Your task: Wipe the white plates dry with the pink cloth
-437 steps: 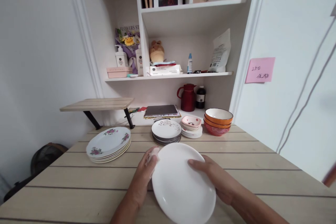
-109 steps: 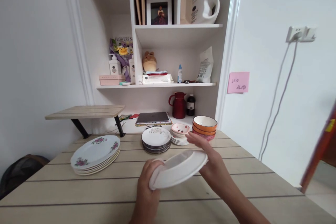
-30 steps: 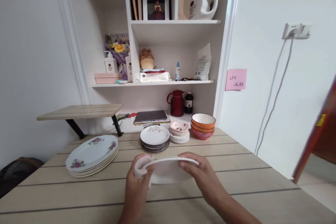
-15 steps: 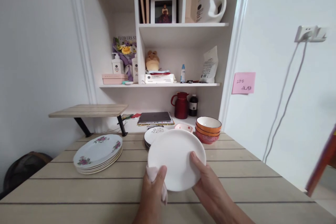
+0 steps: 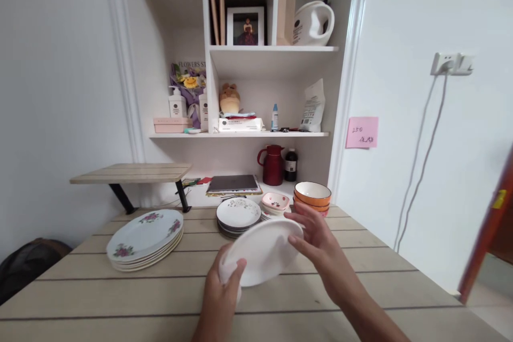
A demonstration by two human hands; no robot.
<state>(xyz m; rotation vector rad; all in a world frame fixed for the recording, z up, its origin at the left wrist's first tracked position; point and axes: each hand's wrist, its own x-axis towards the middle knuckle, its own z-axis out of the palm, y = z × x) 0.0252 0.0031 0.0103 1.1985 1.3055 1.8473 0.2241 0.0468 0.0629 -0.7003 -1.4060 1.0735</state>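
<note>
A round white plate [image 5: 266,254] is held up, tilted, above the table. My left hand [image 5: 222,288] is closed on its lower left rim, thumb on the face, with a pale cloth [image 5: 229,272] pinched between hand and plate. At the plate's right rim is my right hand [image 5: 320,248], fingers spread and stretched out. Its thumb tip overlaps the plate's face; whether it presses there I cannot tell. Behind the plate stand dark-rimmed plates [image 5: 239,212] in a stack, small pink-and-white dishes [image 5: 276,201] and a stack of orange bowls [image 5: 312,193], partly covered by my right fingers.
Flower-patterned oval plates [image 5: 146,232] are stacked on the slatted table [image 5: 156,294] at left, in front of a small raised shelf [image 5: 132,172]. Farther back are a closed laptop [image 5: 233,183], a red jug [image 5: 273,165] and a dark bottle [image 5: 290,164].
The white plate has tipped and turned, and now looks narrower. My right hand has loosened from its rim, fingers spreading upward. The small pink dishes have come into fuller view.
</note>
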